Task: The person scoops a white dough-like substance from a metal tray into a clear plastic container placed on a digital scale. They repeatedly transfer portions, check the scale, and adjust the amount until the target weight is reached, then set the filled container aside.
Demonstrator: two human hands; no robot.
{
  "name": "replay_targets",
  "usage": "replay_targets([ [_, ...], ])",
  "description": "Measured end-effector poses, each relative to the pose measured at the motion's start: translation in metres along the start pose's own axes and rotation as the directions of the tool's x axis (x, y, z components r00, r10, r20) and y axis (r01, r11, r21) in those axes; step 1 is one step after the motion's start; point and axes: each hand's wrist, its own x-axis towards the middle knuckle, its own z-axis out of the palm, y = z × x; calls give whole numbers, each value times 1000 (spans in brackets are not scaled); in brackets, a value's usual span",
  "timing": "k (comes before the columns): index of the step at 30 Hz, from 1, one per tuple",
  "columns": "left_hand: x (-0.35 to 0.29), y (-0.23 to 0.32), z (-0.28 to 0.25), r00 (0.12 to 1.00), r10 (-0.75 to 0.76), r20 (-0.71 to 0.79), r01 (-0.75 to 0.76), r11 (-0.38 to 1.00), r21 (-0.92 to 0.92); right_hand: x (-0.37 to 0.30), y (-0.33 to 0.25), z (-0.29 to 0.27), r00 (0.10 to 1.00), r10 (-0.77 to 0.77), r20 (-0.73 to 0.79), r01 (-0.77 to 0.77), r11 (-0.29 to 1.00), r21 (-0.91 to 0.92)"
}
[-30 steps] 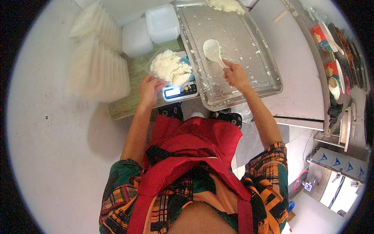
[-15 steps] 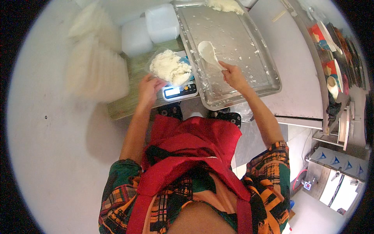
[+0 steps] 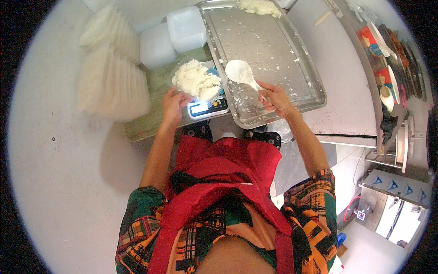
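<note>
A clear plastic container (image 3: 171, 81) heaped with white cooked rice (image 3: 197, 80) sits tilted on a small white kitchen scale (image 3: 207, 108) with a lit display. My left hand (image 3: 174, 106) grips the container's near left edge between thumb and fingers. In my right hand (image 3: 276, 100) is a white serving spoon (image 3: 238, 71), its handle between thumb and fingers. The spoon's bowl is over the left side of a metal tray (image 3: 255, 119), just right of the container. A little rice appears to lie in the bowl.
More rice (image 3: 259, 7) lies at the tray's far end, with loose grains scattered over its surface. Stacked plastic containers (image 3: 187, 28) stand behind the scale on a greenish board (image 3: 137, 129). Stacks of whitish lids or trays (image 3: 112, 86) lean at the left wall.
My right hand has drawn the spoon slightly toward me and turned it, so its bowl shows more fully. My left hand stays at the container's edge.
</note>
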Motion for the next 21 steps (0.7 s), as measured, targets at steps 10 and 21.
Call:
replay_targets([
  [10,-3,2,0,999,-15,-46,14,1000,-16,11,17,17,1000,4,-3,-2,920,393],
  [21,-1,-1,-1,999,-21,-35,21,1000,1,23,5,28,1000,-21,21,9,893,450],
])
